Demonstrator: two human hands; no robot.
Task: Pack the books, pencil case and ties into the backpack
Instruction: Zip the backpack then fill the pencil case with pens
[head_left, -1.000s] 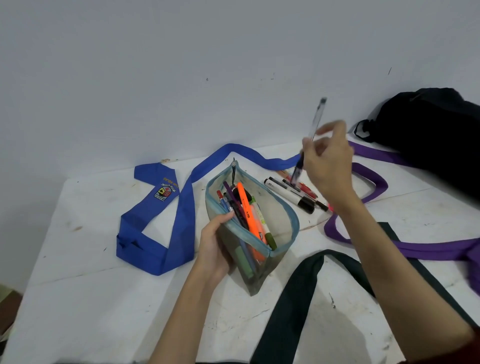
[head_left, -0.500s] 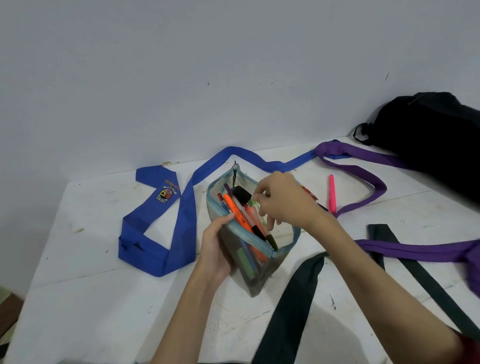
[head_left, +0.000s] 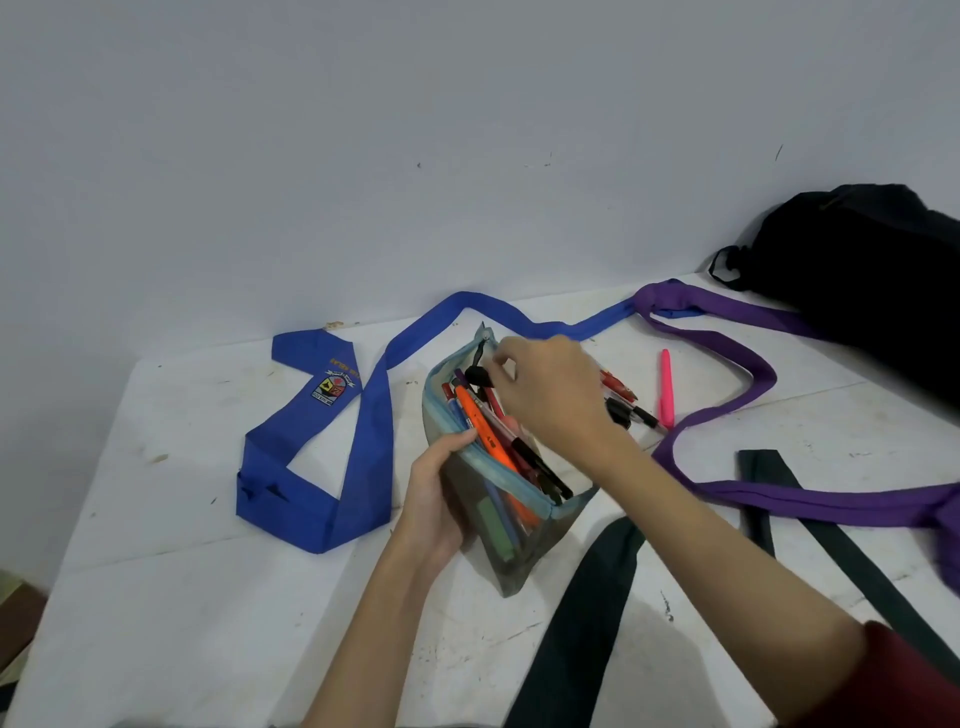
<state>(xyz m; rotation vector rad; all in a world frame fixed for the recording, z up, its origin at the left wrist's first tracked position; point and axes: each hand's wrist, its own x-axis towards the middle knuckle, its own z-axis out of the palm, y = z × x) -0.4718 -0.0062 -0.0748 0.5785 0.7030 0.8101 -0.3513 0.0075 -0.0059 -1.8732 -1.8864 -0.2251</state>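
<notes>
A mesh pencil case with a light-blue zip rim stands open on the white table, full of pens and markers. My left hand grips its near rim. My right hand hovers over the case's far end, its curled fingertips pinching a black-capped pen that sticks out of the case. A blue tie lies to the left, a purple tie to the right, and a dark tie at the front. The black backpack sits at the back right.
Loose pens lie on the table just right of the case, partly hidden by my right hand, and a pink highlighter lies beside them. A grey wall runs behind the table. The table's left edge drops off to the floor.
My right hand brought a clear pen down from above the table into the case, then shifted to the case's far end. My left hand kept its hold on the rim.
</notes>
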